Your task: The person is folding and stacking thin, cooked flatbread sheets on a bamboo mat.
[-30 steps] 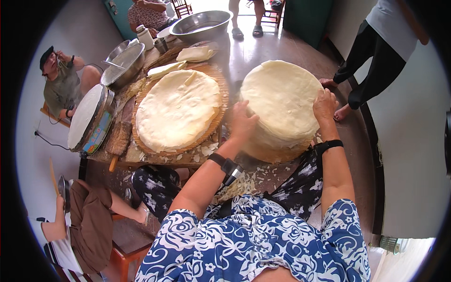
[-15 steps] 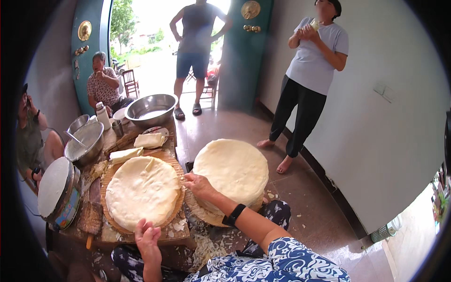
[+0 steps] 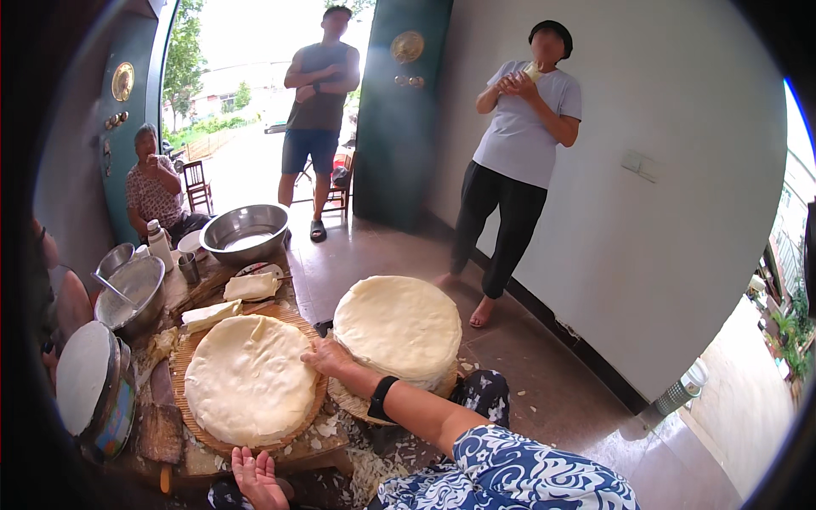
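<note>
A stack of thin, round, pale flatbreads (image 3: 249, 378) lies on a round slatted mat (image 3: 321, 387) on the low table before me. At its right edge my right hand (image 3: 333, 357) has its fingers curled against the rim, and they appear to pinch the top flatbread. Just in front of the stack, my left hand (image 3: 257, 478) is turned palm up with its fingers spread and nothing in it. To the right stands a second, taller stack of flatbreads (image 3: 397, 327) on another mat (image 3: 353, 403); my right forearm passes in front of it.
Folded flatbreads (image 3: 251, 286), a large steel bowl (image 3: 246, 223), a batter bowl (image 3: 129, 297) and a white bottle (image 3: 159, 245) crowd the table's far side. A round white-topped griddle (image 3: 85, 378) and brush (image 3: 160, 432) stand left. People sit and stand around. Scraps (image 3: 382, 463) litter the floor.
My right hand has come to the left stack's right edge. My left hand has drawn back from its front edge. The doorway person's hands went from hips to folded arms. The view has shifted.
</note>
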`<action>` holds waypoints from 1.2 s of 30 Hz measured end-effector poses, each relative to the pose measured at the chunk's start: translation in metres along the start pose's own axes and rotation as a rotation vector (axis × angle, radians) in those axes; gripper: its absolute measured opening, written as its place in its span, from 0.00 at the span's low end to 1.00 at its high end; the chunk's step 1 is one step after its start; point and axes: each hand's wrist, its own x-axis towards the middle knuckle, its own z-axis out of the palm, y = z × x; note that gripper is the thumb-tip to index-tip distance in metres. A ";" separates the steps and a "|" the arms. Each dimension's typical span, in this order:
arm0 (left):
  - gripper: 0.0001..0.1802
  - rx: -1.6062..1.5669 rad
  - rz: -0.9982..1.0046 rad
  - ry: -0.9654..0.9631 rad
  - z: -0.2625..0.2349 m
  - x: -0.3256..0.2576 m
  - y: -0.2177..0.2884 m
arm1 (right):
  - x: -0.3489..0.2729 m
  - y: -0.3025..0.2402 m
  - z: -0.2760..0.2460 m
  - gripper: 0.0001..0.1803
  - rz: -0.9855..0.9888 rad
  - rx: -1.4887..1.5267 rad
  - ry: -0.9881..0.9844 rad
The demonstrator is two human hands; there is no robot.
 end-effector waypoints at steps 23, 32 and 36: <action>0.25 -0.049 -0.039 -0.071 -0.012 0.005 0.002 | 0.001 -0.043 0.012 0.17 0.017 1.113 -0.155; 0.23 -0.002 0.057 0.035 -0.017 -0.008 0.001 | -0.005 -0.087 -0.010 0.17 -0.171 1.058 0.053; 0.25 0.044 -0.152 -0.204 -0.025 -0.014 -0.008 | -0.009 -0.100 -0.032 0.16 -0.173 1.002 0.157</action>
